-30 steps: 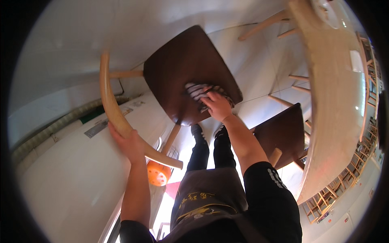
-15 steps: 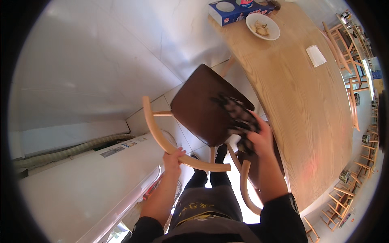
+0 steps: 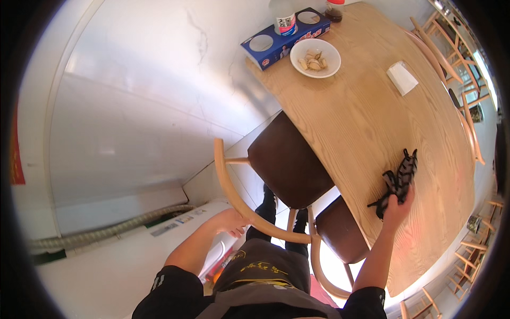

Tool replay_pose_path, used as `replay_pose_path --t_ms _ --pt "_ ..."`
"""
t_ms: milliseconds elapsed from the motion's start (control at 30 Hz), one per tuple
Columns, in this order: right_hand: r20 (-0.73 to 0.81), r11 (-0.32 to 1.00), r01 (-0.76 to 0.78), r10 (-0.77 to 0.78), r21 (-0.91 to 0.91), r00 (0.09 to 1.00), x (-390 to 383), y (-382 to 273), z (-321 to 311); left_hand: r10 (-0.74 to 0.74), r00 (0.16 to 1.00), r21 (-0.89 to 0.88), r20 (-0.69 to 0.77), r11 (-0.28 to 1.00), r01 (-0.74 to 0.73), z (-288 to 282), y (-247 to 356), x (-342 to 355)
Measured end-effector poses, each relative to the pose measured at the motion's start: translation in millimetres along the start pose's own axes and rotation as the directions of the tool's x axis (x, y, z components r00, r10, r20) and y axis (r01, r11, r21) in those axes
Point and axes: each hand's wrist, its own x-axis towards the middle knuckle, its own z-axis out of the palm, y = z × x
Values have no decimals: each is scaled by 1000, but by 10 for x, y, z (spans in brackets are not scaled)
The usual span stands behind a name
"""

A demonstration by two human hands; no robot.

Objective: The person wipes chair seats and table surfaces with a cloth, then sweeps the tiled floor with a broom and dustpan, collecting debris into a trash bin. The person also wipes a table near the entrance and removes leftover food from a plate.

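My right hand (image 3: 399, 208) is over the right part of the wooden table (image 3: 366, 122), closed on a crumpled black-and-grey patterned cloth (image 3: 399, 181). Parts of the cloth stick out past the fingers on both sides. Down at the left, my left hand (image 3: 229, 222) is at the outer side of a chair's curved wooden backrest (image 3: 234, 194), its fingers loosely bent and not wrapped round the wood. Whether the fingertips touch it is hard to tell. That chair's dark brown seat (image 3: 289, 162) lies partly under the table edge.
A second brown-seated chair (image 3: 340, 228) stands beside the first. On the table are a white bowl (image 3: 324, 70) with pale food pieces, a blue box (image 3: 271, 52) with round openings, a bottle (image 3: 287, 24), a red-lidded jar (image 3: 334, 9) and a white packet (image 3: 402, 78). A white appliance (image 3: 133, 260) borders the left.
The cloth in my right hand has gone from above the chair seat to the table. The chair now sits closer under the table. My left hand has let go of its backrest.
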Motion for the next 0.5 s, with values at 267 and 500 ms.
replay_pose_path --t_ms 267,500 --pt "163 747 257 -198 -613 966 44 -381 654 864 306 340 -401 450 -826 -767 2346 -116" --pt "194 716 320 -255 -621 947 324 -672 1313 972 67 766 -226 220 -604 -954 3465 366"
